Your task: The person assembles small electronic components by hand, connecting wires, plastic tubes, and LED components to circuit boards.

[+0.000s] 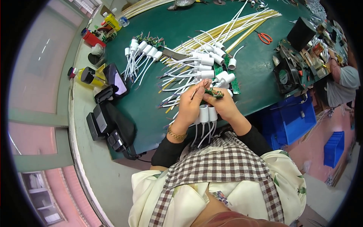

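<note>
My hands meet above the near edge of the green table. Pinched in my right hand (225, 105) is a small green circuit board (214, 93) with wires and parts on it. My left hand (187, 105) is closed close beside it, its fingers around something thin and dark that I cannot make out. Just under my hands, white cylindrical lamp sockets (204, 113) hang with their white cables toward my apron. Beyond my fingers lie several more white sockets (204, 74) with cables, next to green circuit board panels (236, 81).
Long yellowish strips (247, 23) run under the sockets. Another socket bundle (142, 47) lies at the left. Orange-handled scissors (264, 38) and a black fan (286, 76) are at the right. A phone (115, 79) and yellow bottle (113, 22) stand left; a blue bin (291, 120) is below right.
</note>
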A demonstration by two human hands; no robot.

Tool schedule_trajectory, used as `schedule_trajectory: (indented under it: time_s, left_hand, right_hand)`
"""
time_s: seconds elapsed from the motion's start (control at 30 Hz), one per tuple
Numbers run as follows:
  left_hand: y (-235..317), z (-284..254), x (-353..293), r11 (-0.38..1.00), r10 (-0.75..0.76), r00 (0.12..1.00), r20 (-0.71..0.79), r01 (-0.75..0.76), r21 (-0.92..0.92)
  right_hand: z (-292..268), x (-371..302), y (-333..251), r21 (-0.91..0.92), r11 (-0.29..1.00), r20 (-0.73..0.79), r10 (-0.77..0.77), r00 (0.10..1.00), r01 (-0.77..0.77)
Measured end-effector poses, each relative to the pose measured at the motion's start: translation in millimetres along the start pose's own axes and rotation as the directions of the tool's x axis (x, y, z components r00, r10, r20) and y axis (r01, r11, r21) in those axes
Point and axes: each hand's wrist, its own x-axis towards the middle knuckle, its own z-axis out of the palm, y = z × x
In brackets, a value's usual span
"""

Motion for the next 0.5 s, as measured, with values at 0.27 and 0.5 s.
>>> schedule_trajectory:
  time_s: [0.27, 0.5]
  left_hand:
    - [3.7, 25.9, -3.2, 0.719, 0.220, 0.968, -0.121, -0.077, 0.691]
    - [0.8, -6.3, 20.7, 0.985, 0.087, 0.990, 0.111, -0.102, 0.140]
  right_hand:
    - [5.9, -15.6, -4.1, -0.358, 0.901, -0.185, -0.326, 0.927, 0.246]
    - [4.6, -4.5, -14.6, 0.168, 0.978, 0.013, -0.125, 0.992, 0.121]
